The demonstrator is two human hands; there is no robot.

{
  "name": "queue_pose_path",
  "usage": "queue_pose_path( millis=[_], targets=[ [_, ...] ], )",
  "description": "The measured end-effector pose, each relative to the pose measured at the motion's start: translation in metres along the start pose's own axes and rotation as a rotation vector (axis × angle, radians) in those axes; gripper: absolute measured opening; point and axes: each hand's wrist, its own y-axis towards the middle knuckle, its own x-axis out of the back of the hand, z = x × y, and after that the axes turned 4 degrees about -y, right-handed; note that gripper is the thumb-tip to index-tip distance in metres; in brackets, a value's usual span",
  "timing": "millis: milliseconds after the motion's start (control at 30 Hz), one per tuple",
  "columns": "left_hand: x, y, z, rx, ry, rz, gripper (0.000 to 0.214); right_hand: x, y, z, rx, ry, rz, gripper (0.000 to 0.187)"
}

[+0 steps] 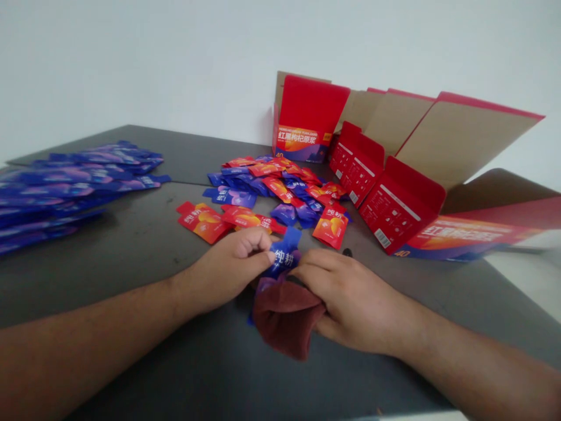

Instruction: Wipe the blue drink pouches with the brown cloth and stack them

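My left hand (232,266) pinches the edge of a blue sachet (284,251) near the table's front middle. My right hand (346,298) is closed on a dark red cloth (284,318) and also touches the same blue sachet from the right. The cloth hangs down under the sachet and hides its lower part. Just beyond my hands lies a loose pile of red and blue sachets (280,190) on the dark grey table (144,245).
A neat spread of blue sachets (65,187) lies at the far left. Open red cardboard boxes (394,199) stand and lie at the back right, with a large flap (464,134) raised. A white wall runs behind the table.
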Motion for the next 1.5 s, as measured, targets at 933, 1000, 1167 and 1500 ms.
queue_pose_path(
  millis=[933, 1000, 1167, 1500],
  targets=[
    [-0.001, 0.0, 0.012, 0.03, -0.098, 0.004, 0.02, -0.004, 0.0, -0.012, -0.06, -0.027, -0.084, 0.019],
    [-0.001, 0.0, 0.011, 0.02, -0.096, -0.002, 0.02, -0.004, 0.0, -0.011, -0.04, -0.035, -0.074, 0.02],
    [-0.001, 0.0, 0.009, 0.088, -0.125, 0.038, 0.022, -0.002, 0.0, -0.019, -0.19, -0.08, -0.205, 0.02],
    [-0.001, -0.001, 0.008, 0.069, -0.085, 0.042, 0.023, -0.001, 0.0, -0.019, -0.2, -0.076, -0.214, 0.021]
  ],
)
